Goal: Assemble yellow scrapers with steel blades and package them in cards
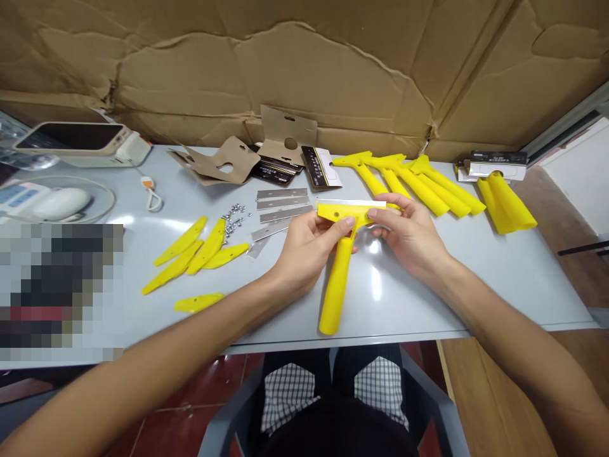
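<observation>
A yellow scraper is held over the front of the table, its handle pointing down toward me and a metal blade along its top edge. My left hand grips the left of the head, thumb near the middle. My right hand pinches the head's right end. Left of my hands lie thin metal blades, a scatter of small screws and several loose yellow plates. Several yellow scraper handles lie in a row behind my right hand.
Opened cardboard packages stand at the back before a brown cardboard wall. A packaged yellow scraper lies at the right. At the left are a device with a dark screen, a white mouse and a cable.
</observation>
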`<state>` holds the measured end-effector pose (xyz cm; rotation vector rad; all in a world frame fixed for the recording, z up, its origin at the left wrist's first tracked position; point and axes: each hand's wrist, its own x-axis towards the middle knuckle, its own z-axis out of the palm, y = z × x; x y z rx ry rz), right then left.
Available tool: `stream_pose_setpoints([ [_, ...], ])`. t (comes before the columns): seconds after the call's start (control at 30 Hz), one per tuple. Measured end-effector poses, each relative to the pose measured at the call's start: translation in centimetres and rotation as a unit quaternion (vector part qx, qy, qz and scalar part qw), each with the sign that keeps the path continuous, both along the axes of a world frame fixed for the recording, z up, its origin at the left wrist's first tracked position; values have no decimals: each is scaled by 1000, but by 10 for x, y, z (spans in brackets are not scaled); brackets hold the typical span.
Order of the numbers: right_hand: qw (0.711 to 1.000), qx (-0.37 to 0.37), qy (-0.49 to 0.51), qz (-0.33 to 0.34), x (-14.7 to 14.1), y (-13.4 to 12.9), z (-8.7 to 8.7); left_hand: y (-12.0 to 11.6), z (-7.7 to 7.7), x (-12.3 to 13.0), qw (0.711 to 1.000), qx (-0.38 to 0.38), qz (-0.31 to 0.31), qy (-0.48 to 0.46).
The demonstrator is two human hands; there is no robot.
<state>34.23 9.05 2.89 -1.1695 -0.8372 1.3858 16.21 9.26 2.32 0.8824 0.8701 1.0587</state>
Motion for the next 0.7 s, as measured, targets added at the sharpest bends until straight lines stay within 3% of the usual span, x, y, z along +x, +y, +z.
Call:
stream_pose_setpoints([
  [0.27,999,23,-44,15,-1,-2,2,7,-2,0,989,-102,-53,-91],
  [0.7,997,46,-64,23,0,-4,-9,6,1,0,987,-137,-43,-76],
])
